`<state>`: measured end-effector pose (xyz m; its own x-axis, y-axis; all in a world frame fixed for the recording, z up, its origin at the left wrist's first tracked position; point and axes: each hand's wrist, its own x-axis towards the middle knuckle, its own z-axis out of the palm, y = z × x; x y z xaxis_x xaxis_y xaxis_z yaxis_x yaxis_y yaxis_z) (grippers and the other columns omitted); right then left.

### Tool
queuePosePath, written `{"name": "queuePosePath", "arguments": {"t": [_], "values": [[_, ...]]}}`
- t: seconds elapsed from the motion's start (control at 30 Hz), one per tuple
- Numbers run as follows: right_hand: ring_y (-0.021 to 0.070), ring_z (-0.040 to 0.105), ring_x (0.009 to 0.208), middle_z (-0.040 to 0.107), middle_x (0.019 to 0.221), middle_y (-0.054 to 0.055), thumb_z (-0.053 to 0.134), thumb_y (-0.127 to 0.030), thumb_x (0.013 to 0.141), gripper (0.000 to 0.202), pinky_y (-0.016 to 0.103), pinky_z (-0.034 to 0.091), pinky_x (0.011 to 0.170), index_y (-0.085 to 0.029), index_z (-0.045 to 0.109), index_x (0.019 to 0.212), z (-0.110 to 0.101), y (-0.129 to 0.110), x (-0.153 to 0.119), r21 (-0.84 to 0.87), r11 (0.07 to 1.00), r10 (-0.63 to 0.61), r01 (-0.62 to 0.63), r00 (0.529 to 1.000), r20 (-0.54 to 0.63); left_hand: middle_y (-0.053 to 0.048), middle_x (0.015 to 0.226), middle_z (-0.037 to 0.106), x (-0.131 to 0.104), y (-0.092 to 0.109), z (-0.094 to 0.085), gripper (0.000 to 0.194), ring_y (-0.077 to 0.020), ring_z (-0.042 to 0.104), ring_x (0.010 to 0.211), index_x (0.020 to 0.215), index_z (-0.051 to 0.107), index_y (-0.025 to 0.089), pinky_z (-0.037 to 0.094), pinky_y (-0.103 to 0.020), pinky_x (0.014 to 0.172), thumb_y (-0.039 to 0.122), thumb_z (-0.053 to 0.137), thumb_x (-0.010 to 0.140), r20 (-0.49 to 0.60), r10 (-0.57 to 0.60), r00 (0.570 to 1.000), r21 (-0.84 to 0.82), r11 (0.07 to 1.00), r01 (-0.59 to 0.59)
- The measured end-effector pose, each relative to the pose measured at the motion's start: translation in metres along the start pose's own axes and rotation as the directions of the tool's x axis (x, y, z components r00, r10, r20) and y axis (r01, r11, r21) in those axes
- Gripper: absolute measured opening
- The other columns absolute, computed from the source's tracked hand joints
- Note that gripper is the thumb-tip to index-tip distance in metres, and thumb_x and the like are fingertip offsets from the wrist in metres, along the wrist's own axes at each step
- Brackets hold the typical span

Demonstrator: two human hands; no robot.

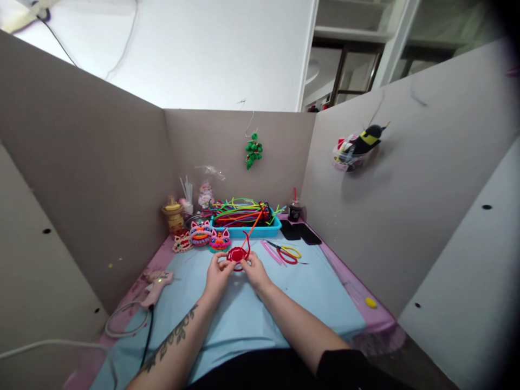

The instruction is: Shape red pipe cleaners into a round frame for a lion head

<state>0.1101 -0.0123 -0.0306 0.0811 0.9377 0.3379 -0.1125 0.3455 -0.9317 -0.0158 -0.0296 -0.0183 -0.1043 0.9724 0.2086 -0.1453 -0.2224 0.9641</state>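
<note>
- The left hand (219,270) grasps the left side of a red round piece (236,254), thumb near its lower edge
- The right hand (255,270) grips the same piece from the right, thumb close to the other thumb
- This red piece is held over the blue cloth (317,292), in front of the blue tray (271,231); a loose red end curls up from its right side
- The tray holds a heap of colourful craft stems (239,208), and an orange one slants from it down toward the red piece
- Just left of the tray's front sit three bright animal heads (200,234), close together
- Right of the hands lie scissors (280,249) with one yellow and one red handle, beside some pink strips (271,253)
- Two black pads (309,235) lie near the tray's right end, with a dark cup (295,211) and its red straw behind them
- A pink glue gun (155,292) lies at the left of the table, its cord trailing toward the person
- A green ornament (254,153) hangs on the back panel
</note>
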Motion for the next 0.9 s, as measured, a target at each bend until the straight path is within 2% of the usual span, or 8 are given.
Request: {"name": "queuePosePath", "arguments": {"t": [0.17,0.3,0.43,0.57,0.67,0.77,0.9], "values": [[0.0210,0.053,0.095,0.058,0.096,0.006,0.066,-0.035,0.068,0.017,0.038,0.037,0.093,-0.020,0.070,0.075,-0.0011,-0.0029,-0.0004,0.017,1.000,0.013,-0.013,1.000,0.003,0.002,0.061,0.063,-0.0002,0.0046,-0.0001,0.045,-0.0116,0.058,0.055,0.094,0.046,0.018,0.040,-0.021,0.056,0.035,0.073,0.062,-0.030,0.005,1.000,-0.001,1.000,-0.005],[0.0219,0.052,0.097,0.058,0.098,0.007,0.068,-0.034,0.067,0.016,0.037,0.039,0.089,-0.020,0.070,0.075,-0.0006,-0.0044,-0.0011,0.007,1.000,0.007,-0.007,1.000,0.027,0.001,0.064,0.064,0.0000,0.0054,0.0005,0.042,-0.0123,0.060,0.057,0.094,0.046,0.018,0.041,-0.022,0.057,0.034,0.071,0.065,-0.004,0.054,0.999,0.028,0.998,-0.054],[0.0233,0.051,0.099,0.054,0.103,0.008,0.071,-0.032,0.062,0.016,0.034,0.044,0.081,-0.019,0.070,0.071,-0.0002,-0.0061,-0.0018,0.054,0.997,0.050,-0.051,0.999,0.018,-0.002,0.073,0.066,-0.0005,0.0023,0.0014,0.044,-0.0130,0.061,0.061,0.098,0.046,0.018,0.042,-0.023,0.058,0.032,0.071,0.065,0.009,0.090,0.996,0.083,0.992,-0.091],[0.0249,0.050,0.102,0.050,0.113,0.009,0.075,-0.034,0.056,0.020,0.032,0.046,0.076,-0.018,0.070,0.068,-0.0001,-0.0083,-0.0027,0.095,0.991,0.097,-0.099,0.995,0.022,0.001,0.067,0.064,-0.0018,0.0008,0.0021,0.042,-0.0106,0.056,0.054,0.096,0.046,0.019,0.039,-0.020,0.054,0.032,0.071,0.065,0.005,0.080,0.997,0.074,0.994,-0.080],[0.0257,0.051,0.105,0.048,0.118,0.009,0.077,-0.035,0.054,0.022,0.034,0.045,0.081,-0.018,0.070,0.066,0.0004,-0.0090,-0.0034,0.099,0.989,0.108,-0.110,0.994,0.024,0.002,0.063,0.063,-0.0032,0.0027,0.0028,0.039,-0.0093,0.053,0.049,0.091,0.045,0.020,0.037,-0.019,0.050,0.033,0.071,0.065,-0.003,0.061,0.998,0.027,0.998,-0.061],[0.0255,0.051,0.106,0.051,0.113,0.009,0.076,-0.037,0.056,0.023,0.036,0.040,0.089,-0.018,0.070,0.068,0.0003,-0.0072,-0.0035,0.114,0.987,0.110,-0.113,0.993,0.034,0.004,0.060,0.062,-0.0031,0.0043,0.0025,0.039,-0.0093,0.054,0.049,0.089,0.044,0.020,0.037,-0.019,0.051,0.033,0.071,0.064,-0.015,0.050,0.999,0.000,0.999,-0.050],[0.0245,0.052,0.105,0.054,0.109,0.008,0.074,-0.040,0.060,0.024,0.037,0.034,0.095,-0.018,0.066,0.060,-0.0026,-0.0011,-0.0014,0.143,0.983,0.112,-0.113,0.994,0.012,0.004,0.059,0.061,-0.0012,0.0026,0.0002,0.038,-0.0092,0.054,0.050,0.089,0.045,0.020,0.037,-0.019,0.052,0.032,0.071,0.064,-0.012,0.039,0.999,0.013,0.999,-0.038]]}}
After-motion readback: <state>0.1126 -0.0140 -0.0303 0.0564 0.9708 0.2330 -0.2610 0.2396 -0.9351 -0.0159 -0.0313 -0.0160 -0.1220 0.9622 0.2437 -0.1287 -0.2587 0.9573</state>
